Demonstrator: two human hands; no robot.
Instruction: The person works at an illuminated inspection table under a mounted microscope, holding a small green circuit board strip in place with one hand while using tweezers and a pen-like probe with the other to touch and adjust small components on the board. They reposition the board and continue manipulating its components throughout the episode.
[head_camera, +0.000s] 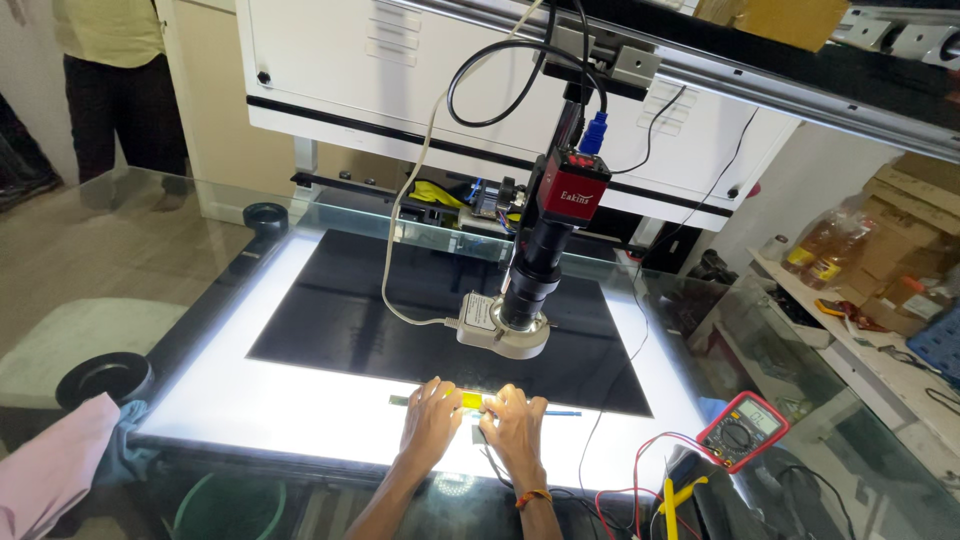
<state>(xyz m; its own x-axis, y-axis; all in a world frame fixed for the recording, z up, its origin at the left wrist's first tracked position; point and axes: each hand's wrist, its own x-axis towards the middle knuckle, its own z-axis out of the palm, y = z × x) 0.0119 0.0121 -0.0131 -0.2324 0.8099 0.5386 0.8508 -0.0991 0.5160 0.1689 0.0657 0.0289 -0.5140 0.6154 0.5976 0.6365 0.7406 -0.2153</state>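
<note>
As the view runs from left to right, each label marks one item on or beside the lit glass desk (250, 400).

Pink cloth (50, 470): lower left corner, lying over a blue cloth, just beside a round black cap (103, 377).

Black sheet (380, 310): large dark rectangle on the glowing panel, beyond both hands.

Left hand (430, 420): palm down, fingers spread flat and pressing on the left part of the strip; nothing is clamped inside the grip.

Strip (470, 400): thin and long, green with a yellow patch, lying on the bright band just in front of the black sheet. Its long axis runs left to right, across both hands; it passes under the fingertips, and a thin blue end shows past the right hand. Both hands touch it, neither clearly nearer.

Right hand (515, 425): palm down beside the left hand, fingers bent onto the strip; whether they pinch it cannot be told. An orange band sits on the wrist.

Microscope camera (545, 240): red and black body hanging from an overhead rail, its white ring light (505, 335) just beyond the hands, over the black sheet.

Multimeter (742, 430): red-cased, on the right of the desk, with red and black leads trailing forward.

Shelf (880, 330): far right, holding boxes and bottles.
</note>
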